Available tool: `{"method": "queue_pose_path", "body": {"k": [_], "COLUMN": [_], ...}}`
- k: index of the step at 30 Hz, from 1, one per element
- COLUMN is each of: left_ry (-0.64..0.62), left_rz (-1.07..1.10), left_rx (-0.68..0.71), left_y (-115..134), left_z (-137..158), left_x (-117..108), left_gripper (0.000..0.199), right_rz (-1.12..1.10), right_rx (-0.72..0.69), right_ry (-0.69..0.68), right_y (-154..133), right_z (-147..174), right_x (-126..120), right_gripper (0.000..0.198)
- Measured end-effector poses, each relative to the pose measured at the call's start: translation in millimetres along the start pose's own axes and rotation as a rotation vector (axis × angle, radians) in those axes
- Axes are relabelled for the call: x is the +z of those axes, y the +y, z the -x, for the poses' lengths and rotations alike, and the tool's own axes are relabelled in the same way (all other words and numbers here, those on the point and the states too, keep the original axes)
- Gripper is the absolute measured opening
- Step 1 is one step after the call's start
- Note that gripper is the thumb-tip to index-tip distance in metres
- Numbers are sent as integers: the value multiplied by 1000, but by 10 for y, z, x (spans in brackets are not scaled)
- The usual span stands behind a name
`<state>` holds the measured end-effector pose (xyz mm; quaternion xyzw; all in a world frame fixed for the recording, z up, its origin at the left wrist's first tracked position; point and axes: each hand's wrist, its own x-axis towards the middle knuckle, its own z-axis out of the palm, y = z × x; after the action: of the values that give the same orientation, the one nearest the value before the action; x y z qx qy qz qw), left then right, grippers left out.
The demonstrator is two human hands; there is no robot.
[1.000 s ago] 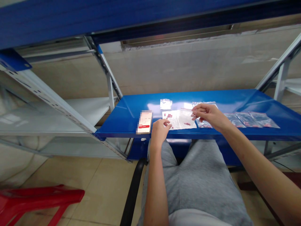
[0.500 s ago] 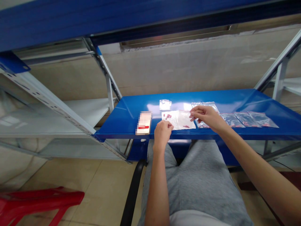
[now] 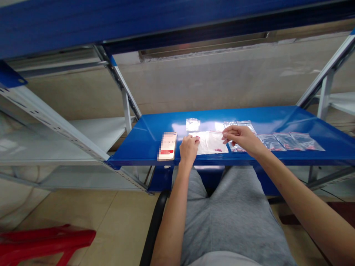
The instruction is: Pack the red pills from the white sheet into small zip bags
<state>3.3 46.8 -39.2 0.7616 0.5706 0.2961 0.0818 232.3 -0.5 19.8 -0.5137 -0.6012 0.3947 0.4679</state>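
Observation:
A white sheet (image 3: 205,139) lies near the front edge of the blue shelf, with small red beads (image 3: 197,138) on its left part. My left hand (image 3: 188,149) has its fingers curled over these beads and covers most of them. Whether a bead is pinched between the fingertips is hidden. On the sheet's right part rests a clear zip bag (image 3: 215,139) with a red strip at its mouth and several red beads (image 3: 218,150) at its bottom. My right hand (image 3: 242,138) pinches the bag's upper right corner, thumb against fingers.
Filled clear zip bags (image 3: 290,141) lie in a row at the right. Another small clear bag (image 3: 193,124) is behind the sheet. A phone (image 3: 168,146) lies to the left on the blue shelf (image 3: 133,142). An upper blue beam (image 3: 155,22) hangs overhead.
My left hand has moved up and forward from the sheet's front edge onto the loose beads. My right hand stays at the bag's corner. The view has shifted slightly.

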Motion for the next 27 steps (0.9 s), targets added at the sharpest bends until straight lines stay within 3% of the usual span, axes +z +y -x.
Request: {"method": "queue_pose_path", "body": {"k": [19, 27], "left_ry": [-22, 24], "left_rz": [-16, 61], "left_rx": [24, 21], "left_y": [-29, -33], "left_z": [6, 16], "left_x": [-24, -145], "left_gripper": [20, 20], "right_rz": [4, -4], "right_rx": [14, 19], "right_ry": [-17, -14], "right_y": [48, 77], "right_z": [-8, -15], "right_x": [19, 4], "right_gripper": [36, 38]}}
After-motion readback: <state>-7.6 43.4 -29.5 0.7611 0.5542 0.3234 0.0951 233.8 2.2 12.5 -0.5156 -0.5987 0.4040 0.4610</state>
